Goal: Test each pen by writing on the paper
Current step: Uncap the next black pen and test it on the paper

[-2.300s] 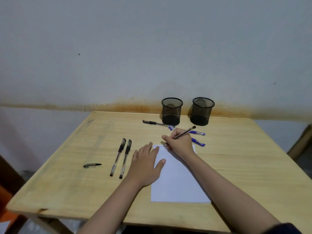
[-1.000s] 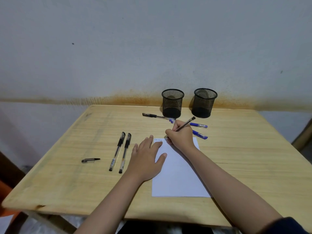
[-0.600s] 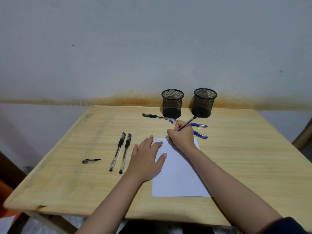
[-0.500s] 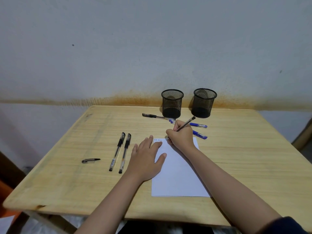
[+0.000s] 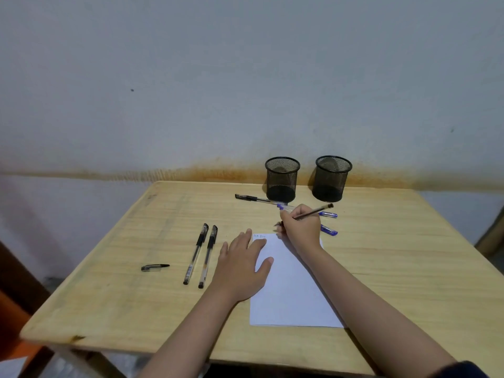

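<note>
A white sheet of paper (image 5: pixel 289 290) lies on the wooden table (image 5: pixel 136 241), with small blue writing at its top left corner. My right hand (image 5: pixel 301 227) grips a dark uncapped pen (image 5: pixel 313 211) at the paper's top edge, its tip just off the far edge. My left hand (image 5: pixel 242 266) lies flat, fingers spread, on the paper's left side. Two capped black pens (image 5: pixel 201 253) lie side by side left of that hand. A loose pen cap (image 5: pixel 154 267) lies further left. Behind my right hand lie two blue pens (image 5: pixel 328 222) and one black pen (image 5: pixel 256 198).
Two empty black mesh pen cups (image 5: pixel 282 179) (image 5: pixel 331 178) stand at the table's back edge against the stained wall. The table's right half is bare wood. Something orange (image 5: pixel 13 336) shows below the table's left corner.
My right hand has moved the pen a little to the right along the paper's top edge and lowered its rear end. My left hand has stayed flat on the paper.
</note>
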A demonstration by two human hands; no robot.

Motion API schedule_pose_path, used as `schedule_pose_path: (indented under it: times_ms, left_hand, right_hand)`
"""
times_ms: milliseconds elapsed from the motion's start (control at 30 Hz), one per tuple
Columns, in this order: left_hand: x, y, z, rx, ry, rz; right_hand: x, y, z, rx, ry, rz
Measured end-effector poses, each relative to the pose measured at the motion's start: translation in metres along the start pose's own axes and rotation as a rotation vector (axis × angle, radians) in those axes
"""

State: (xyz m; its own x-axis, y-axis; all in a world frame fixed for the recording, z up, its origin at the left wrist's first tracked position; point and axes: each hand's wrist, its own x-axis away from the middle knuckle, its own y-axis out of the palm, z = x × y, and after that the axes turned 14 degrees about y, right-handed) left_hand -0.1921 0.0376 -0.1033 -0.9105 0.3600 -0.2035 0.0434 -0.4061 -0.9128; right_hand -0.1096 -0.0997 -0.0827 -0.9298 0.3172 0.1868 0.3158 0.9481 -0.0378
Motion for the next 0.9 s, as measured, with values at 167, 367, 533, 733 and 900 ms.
schedule_pose_path:
  times_ms: [167,367,533,733,900]
  left_hand:
    - [0.004,-0.003,0.007,-0.058,0.005,0.061]
    - [0.033,-0.021,0.011,-0.13,0.091,0.371]
    - [0.081,-0.06,-0.039,-0.184,-0.074,0.521]
    - [0.113,-0.075,-0.096,-0.158,-0.281,0.402]
    - [0.108,-0.078,-0.097,-0.013,-0.281,0.465]
  right_hand:
    - [0.007,-0.002,-0.007,-0.069,0.037,-0.007]
    - [0.026,-0.002,-0.017,-0.006,-0.039,-0.05]
    - [0.068,-0.016,-0.031,-0.113,-0.032,-0.337]
    - [0.119,-0.025,-0.029,-0.101,-0.024,-0.547]
    - [0.136,-0.022,-0.024,-0.104,-0.026,-0.571]
